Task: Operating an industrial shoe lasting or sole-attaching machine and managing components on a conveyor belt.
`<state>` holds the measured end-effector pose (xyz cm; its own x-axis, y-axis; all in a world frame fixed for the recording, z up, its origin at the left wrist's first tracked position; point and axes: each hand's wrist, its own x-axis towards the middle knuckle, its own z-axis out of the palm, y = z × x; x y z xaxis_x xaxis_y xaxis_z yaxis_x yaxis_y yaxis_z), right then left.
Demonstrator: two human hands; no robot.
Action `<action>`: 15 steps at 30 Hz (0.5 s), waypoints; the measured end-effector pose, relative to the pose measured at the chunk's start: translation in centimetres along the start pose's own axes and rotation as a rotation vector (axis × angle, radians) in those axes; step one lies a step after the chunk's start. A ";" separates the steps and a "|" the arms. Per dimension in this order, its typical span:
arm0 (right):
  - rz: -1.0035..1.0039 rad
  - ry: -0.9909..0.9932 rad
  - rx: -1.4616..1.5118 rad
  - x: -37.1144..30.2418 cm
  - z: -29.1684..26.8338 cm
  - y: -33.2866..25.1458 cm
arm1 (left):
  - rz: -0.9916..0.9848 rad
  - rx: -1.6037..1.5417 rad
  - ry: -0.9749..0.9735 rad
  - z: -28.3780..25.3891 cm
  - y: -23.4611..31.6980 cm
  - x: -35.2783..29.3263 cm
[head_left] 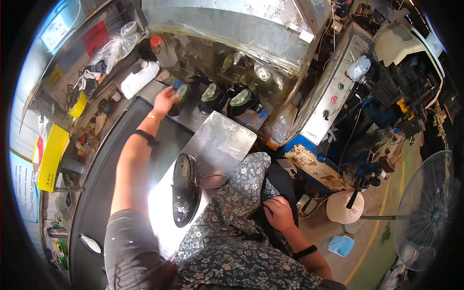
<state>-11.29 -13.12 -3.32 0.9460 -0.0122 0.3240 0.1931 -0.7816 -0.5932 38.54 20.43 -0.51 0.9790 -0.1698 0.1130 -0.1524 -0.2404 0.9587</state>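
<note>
My left hand (166, 100) is stretched out to the far left, its fingers closed at a blurred shoe on a greenish last (183, 93); its fingertips are partly hidden. Beside it, two dark shoes on green lasts (209, 93) (240, 98) stand under the machine hood. Nearer me, a glossy black loafer (183, 186) lies toe toward me on a brightly lit pale surface, next to a metal plate (220, 142). My right hand (279, 212) rests on my lap over the floral apron (227, 203), fingers loosely stretched and holding nothing.
A dark conveyor belt (104, 193) curves along my left, carrying another shoe (91, 245). Beyond it, a shelf holds a white jug (140, 79) and yellow tape (77, 104). To the right stand a control panel (328, 96), a round pale container (344, 208) and a fan (425, 210).
</note>
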 end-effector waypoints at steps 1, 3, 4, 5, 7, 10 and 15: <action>0.004 -0.005 -0.008 0.0 -0.2 0.2 | -0.045 -0.074 0.117 2.0 -0.1 1.4; -0.007 -0.011 -0.002 0.4 -0.2 0.3 | -0.120 -0.064 0.232 2.7 0.2 1.5; -0.020 -0.001 0.013 0.5 -0.3 0.4 | -0.149 0.011 0.208 2.9 0.1 1.1; 0.036 0.027 -0.034 -0.4 -1.1 1.5 | -0.139 0.063 0.083 8.9 1.9 -1.3; 0.070 0.058 -0.074 -1.4 -2.1 2.0 | 0.055 0.251 -0.322 10.3 5.4 -8.3; -0.003 0.035 -0.028 -1.2 -2.2 2.2 | 0.173 0.724 -0.359 7.7 8.5 -22.7; -0.072 -0.090 0.076 -1.2 -0.6 3.6 | 0.150 0.676 0.126 6.5 6.0 -35.6</action>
<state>-11.90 -16.30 -5.45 0.9478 0.1007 0.3025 0.2772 -0.7289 -0.6259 1.86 18.83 -0.54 0.9429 -0.1452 0.2999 -0.2977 -0.7713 0.5625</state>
